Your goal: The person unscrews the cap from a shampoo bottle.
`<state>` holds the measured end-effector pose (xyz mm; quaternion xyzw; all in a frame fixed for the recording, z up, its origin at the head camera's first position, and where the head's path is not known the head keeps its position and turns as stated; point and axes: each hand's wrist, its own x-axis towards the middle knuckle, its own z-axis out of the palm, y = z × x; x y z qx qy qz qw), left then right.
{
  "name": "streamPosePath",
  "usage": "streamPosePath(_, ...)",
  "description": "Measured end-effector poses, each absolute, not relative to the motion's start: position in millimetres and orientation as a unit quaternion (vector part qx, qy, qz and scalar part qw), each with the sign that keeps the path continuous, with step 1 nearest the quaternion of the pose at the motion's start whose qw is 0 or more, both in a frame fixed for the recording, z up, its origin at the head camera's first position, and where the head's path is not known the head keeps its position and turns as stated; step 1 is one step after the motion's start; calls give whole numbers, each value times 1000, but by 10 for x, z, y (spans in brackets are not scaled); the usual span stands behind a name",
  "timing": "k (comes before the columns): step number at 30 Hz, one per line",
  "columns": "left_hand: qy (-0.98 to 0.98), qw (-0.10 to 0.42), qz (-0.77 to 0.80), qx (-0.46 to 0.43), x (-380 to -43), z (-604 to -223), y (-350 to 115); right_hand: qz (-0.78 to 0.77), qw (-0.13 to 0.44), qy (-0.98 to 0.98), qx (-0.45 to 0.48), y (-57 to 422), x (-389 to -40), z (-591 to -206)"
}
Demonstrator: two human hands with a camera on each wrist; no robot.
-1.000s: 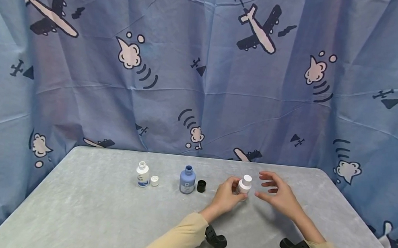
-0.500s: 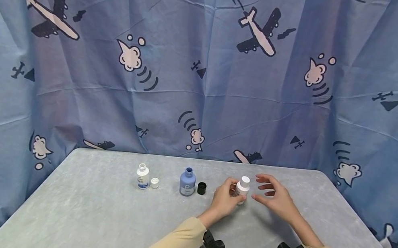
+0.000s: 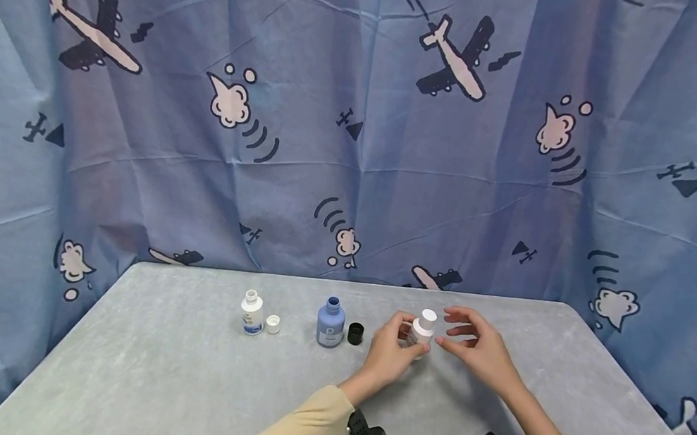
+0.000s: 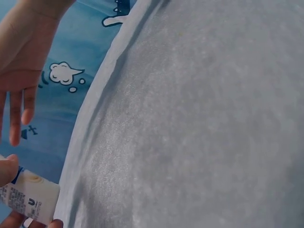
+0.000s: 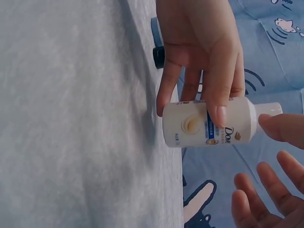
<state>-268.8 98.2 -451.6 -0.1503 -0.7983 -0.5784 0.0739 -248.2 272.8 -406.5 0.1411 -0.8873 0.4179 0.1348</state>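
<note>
My left hand [image 3: 387, 353] grips a small white Dove bottle [image 5: 194, 124] round its body, thumb on the near side and fingers behind. The white cap [image 3: 428, 319] sits on the bottle's neck. Just right of it, my right hand [image 3: 483, 351] is spread with fingers apart and holds nothing. In the right wrist view its thumb [image 5: 281, 127] overlaps the cap's edge. The left wrist view catches only the lower part of the bottle [image 4: 40, 197], its printed back label turned to the camera.
Left of the hands stand an uncapped blue bottle [image 3: 330, 327] with a black cap [image 3: 355, 333] beside it. Farther left is an uncapped white bottle [image 3: 252, 315] with a white cap [image 3: 273, 324] next to it. A blue curtain [image 3: 306, 135] hangs behind the grey table [image 3: 149, 352].
My left hand and the bottle have shifted slightly left. My right hand has come left too, narrowing the gap to the cap.
</note>
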Motion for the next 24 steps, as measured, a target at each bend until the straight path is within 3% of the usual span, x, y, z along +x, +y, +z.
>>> streamPosePath(24, -831, 147, -511, -164, -2677, -4480, 928, 444, 164, -867, 154, 2548, -2591, -4042)
